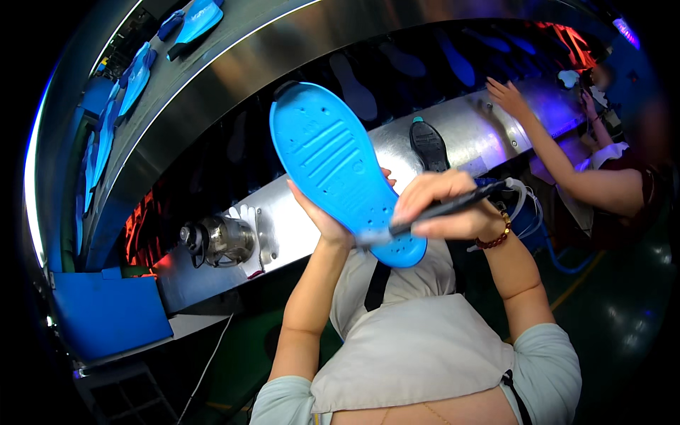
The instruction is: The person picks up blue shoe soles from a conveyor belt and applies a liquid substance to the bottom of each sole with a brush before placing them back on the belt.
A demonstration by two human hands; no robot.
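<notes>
A bright blue shoe sole is held up in front of my body, its ridged, hole-dotted face toward me. My left hand grips it at the left edge, with fingertips showing past the right edge. In my right hand is a black-handled brush, pinched between thumb and fingers. Its pale, blurred tip lies over the narrow end of the sole, at the left edge near my left wrist. A thin white hose runs near the handle's back end; whether it joins the brush I cannot tell.
A metal ledge runs across in front of me, with a black sole, a metal pot and a white glove. Beyond are dark racked soles and, at left, a conveyor carrying blue pieces. A co-worker's arm reaches in at right.
</notes>
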